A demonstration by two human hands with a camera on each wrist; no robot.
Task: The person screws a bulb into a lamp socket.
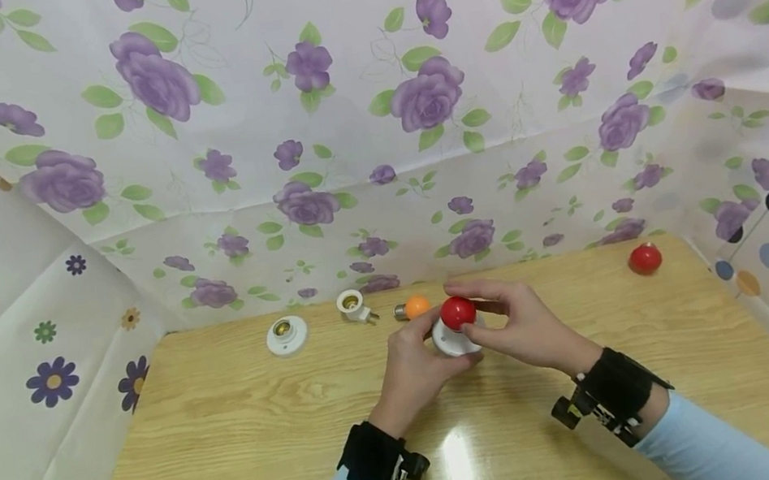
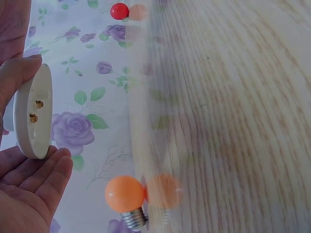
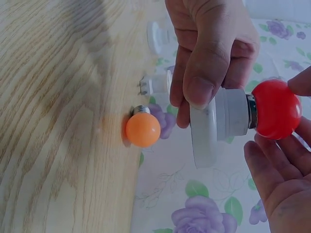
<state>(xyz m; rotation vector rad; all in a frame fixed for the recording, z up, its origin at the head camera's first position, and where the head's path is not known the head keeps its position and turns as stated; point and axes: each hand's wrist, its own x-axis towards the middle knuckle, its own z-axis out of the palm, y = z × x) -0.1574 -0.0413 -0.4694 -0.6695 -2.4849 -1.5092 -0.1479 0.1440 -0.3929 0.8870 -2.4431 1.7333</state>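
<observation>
My left hand (image 1: 412, 363) grips a round white lamp socket (image 3: 204, 131) by the rim of its base, thumb on one side and fingers on the other. Two brass terminals show on the socket's underside in the left wrist view. A red bulb (image 3: 277, 109) sits in the socket's mouth, with a strip of its metal base visible between glass and socket. My right hand (image 1: 522, 323) holds the red bulb between thumb and fingers. Both hands are above the wooden table, and the socket is raised off it.
Behind the hands lies an orange bulb (image 1: 418, 307). To its left are a white plug-in socket (image 1: 353, 307) and another round white socket (image 1: 287, 336). A second red bulb (image 1: 645, 259) lies at the table's (image 1: 238, 457) far right, near the flowered backdrop (image 1: 363, 194).
</observation>
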